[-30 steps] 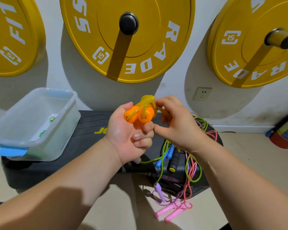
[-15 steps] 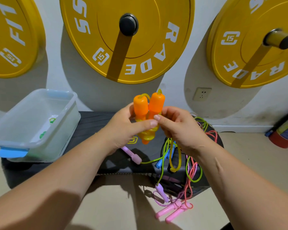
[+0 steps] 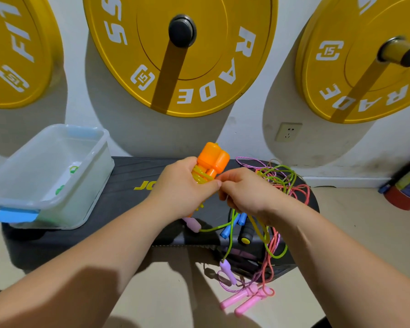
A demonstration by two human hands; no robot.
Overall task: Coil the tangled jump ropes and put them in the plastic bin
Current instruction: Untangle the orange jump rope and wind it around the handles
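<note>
My left hand (image 3: 182, 188) grips an orange-handled jump rope (image 3: 212, 159), its two handles side by side and upright, yellow cord wound below them. My right hand (image 3: 244, 192) pinches the yellow cord beside the left thumb; a loop of it hangs down under the wrist. A tangle of green, red and purple ropes (image 3: 279, 178) lies on the black bench (image 3: 133, 176) behind and under my right hand. Blue handles (image 3: 230, 227), a black handle (image 3: 245, 233) and pink handles (image 3: 244, 299) hang at the bench's front. The clear plastic bin (image 3: 50, 176) stands at the bench's left end.
Yellow weight plates (image 3: 180, 53) hang on the wall behind the bench. A wall socket (image 3: 288, 131) is at the right. A red and blue object (image 3: 405, 188) sits on the floor at the far right. Beige floor lies in front of the bench.
The orange handles have stayed upright in my left hand while both hands dropped slightly. My right hand has drawn the yellow cord in, and the hanging loop has moved rightward under my wrist.
</note>
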